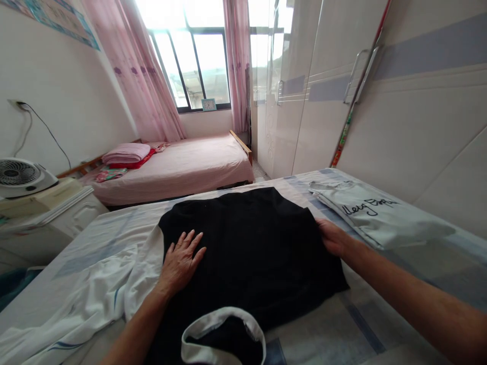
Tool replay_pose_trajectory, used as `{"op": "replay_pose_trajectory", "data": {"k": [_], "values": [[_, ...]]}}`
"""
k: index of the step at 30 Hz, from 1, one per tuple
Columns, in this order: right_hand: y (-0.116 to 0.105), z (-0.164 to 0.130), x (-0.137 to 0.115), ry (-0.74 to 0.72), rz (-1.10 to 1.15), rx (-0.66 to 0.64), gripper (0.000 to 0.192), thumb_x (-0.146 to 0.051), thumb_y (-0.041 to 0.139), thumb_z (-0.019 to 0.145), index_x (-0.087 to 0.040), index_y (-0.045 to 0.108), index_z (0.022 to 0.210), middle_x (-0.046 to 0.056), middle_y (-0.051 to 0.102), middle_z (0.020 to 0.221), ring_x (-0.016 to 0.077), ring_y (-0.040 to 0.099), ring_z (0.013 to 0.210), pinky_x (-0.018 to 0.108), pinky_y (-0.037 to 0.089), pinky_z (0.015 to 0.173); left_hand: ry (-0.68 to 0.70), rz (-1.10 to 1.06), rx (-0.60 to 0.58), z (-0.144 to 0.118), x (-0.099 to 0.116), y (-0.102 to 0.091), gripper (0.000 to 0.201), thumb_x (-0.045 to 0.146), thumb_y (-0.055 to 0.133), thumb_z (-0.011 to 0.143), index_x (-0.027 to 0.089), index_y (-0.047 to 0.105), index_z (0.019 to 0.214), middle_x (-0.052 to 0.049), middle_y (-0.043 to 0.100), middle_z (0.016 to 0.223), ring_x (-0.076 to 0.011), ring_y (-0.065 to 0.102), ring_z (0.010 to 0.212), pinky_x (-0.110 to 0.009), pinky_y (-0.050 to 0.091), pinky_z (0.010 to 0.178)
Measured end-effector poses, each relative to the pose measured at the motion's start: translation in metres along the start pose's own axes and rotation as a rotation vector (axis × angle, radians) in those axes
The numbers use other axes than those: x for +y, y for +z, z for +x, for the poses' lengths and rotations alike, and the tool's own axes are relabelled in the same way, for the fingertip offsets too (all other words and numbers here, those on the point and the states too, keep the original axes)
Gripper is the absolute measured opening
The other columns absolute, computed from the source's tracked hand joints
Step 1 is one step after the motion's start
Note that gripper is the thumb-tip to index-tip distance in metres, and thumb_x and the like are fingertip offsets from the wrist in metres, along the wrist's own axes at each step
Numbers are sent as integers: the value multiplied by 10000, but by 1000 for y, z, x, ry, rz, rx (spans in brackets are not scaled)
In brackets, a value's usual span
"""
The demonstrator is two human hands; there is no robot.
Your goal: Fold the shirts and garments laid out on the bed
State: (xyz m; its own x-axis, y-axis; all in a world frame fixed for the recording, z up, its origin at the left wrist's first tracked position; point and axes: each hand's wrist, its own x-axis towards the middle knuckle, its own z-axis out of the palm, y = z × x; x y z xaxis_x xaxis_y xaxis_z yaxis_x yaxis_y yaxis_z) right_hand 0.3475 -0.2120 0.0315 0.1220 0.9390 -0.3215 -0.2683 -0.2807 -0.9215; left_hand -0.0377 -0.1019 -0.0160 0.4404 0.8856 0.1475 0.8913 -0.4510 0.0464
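Observation:
A black-and-white shirt (pixel 243 243) lies spread on the bed, its black body turned up. Its white ring-shaped collar (pixel 222 324) is nearest me. A white sleeve with blue stripes (pixel 114 289) trails out to the left, rumpled. My left hand (pixel 182 258) rests flat on the left part of the black cloth, fingers spread. At the shirt's right edge, my right hand (pixel 331 237) has its fingers closed on the black fabric; the fingertips are partly hidden. Just beyond it lies a folded pale T-shirt (pixel 376 210) with black lettering.
The bed's white-and-blue sheet (pixel 365 319) shows around the shirt. A tall wardrobe (pixel 418 116) stands close on the right. Across the room is a pink bed (pixel 198 159) with folded bedding (pixel 125 153). A fan (pixel 23 175) sits on a cabinet at left.

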Motion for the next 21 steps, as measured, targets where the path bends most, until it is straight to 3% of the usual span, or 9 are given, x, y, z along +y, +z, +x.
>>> {"op": "replay_pose_trajectory", "data": {"k": [3, 6, 8, 10, 12, 15, 19, 21], "values": [[16, 7, 6, 57, -131, -67, 219, -247, 572, 768, -173, 645, 960, 63, 717, 831, 216, 670, 791, 357, 555, 756, -11, 9, -9, 0, 2, -2, 494, 388, 374, 939, 239, 412, 1409, -70, 358, 1495, -286, 276, 1392, -504, 294, 1074], [25, 26, 4, -217, -319, 4, 212, -209, 652, 697, -194, 670, 908, 34, 726, 864, 239, 649, 899, 359, 517, 858, -8, 10, 8, -1, 3, 0, 488, 382, 381, 935, 238, 428, 1399, -70, 373, 1487, -284, 282, 1390, -503, 294, 1075], [25, 45, -1, -353, -318, 50, 225, -182, 669, 675, -212, 672, 898, 4, 726, 873, 228, 634, 951, 329, 490, 907, -6, 7, 23, -1, 3, 0, 485, 382, 386, 933, 242, 436, 1394, -69, 376, 1485, -283, 287, 1388, -504, 294, 1075], [23, 65, -6, -294, -184, 103, 200, -176, 644, 702, -229, 658, 894, -25, 716, 797, 186, 650, 884, 288, 501, 878, -8, 4, 29, -2, 3, 0, 483, 383, 386, 932, 249, 438, 1393, -63, 378, 1485, -281, 290, 1386, -503, 293, 1076], [20, 82, -10, -142, -63, 134, 105, -198, 571, 769, -220, 636, 849, -32, 669, 640, 155, 656, 708, 276, 536, 783, -14, 2, 30, -2, 4, 0, 482, 381, 387, 931, 253, 439, 1392, -59, 380, 1484, -278, 290, 1386, -500, 288, 1080], [17, 95, -16, -14, -22, 100, 229, -244, 407, 862, -182, 610, 776, -6, 591, 501, 165, 623, 547, 318, 555, 676, -22, -9, 32, -2, 6, -2, 479, 381, 399, 925, 257, 449, 1386, -58, 388, 1480, -275, 293, 1385, -498, 285, 1085], [28, 84, -14, 59, -11, -22, 277, -314, 415, 874, -141, 630, 901, 47, 662, 640, 189, 657, 660, 342, 550, 696, -19, -29, 31, -2, 6, -3, 481, 387, 398, 923, 250, 458, 1380, -63, 388, 1479, -276, 293, 1385, -510, 286, 1084], [42, 71, -7, -22, -114, -114, 293, -314, 503, 842, -162, 617, 1066, 45, 699, 808, 169, 657, 754, 315, 537, 737, -17, -32, 32, -2, 5, -2, 482, 382, 401, 919, 248, 459, 1379, -65, 395, 1474, -280, 294, 1384, -519, 288, 1081]]}}
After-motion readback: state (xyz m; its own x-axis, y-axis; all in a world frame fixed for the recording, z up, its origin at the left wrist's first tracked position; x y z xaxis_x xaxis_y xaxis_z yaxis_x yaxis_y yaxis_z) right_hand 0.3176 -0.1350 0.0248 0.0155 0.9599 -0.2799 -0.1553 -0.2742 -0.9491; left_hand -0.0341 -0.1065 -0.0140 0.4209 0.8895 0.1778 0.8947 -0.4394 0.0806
